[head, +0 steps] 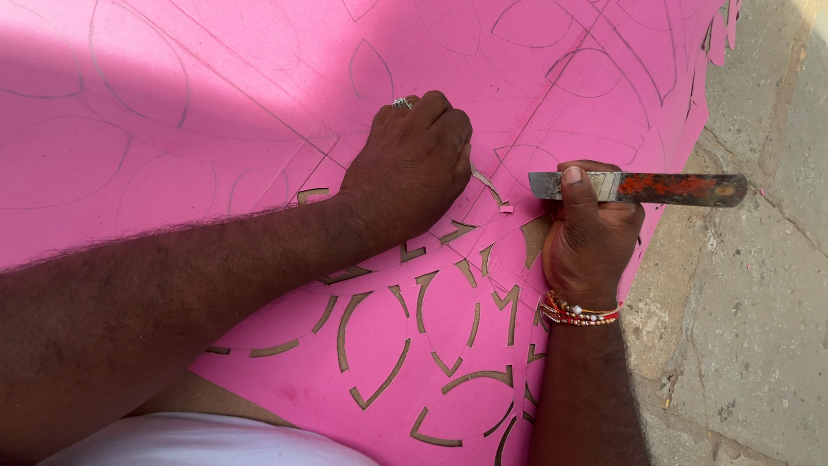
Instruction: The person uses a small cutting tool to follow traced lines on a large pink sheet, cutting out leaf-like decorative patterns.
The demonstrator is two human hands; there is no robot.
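Your left hand point(412, 164) is clenching a thin blade point(485, 181) against the pink sheet point(216, 95); your right hand point(591, 233) is grasping a flat metal bar point(638, 187).

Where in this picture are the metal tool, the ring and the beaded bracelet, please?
metal tool point(655, 186), head view, on its rust-red middle.
ring point(401, 103), head view, on the band at the left hand's knuckle.
beaded bracelet point(580, 311), head view, on the beads across the right wrist.

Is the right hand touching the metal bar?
Touching. The head view shows the right hand gripping the metal bar, thumb pressed across its top.
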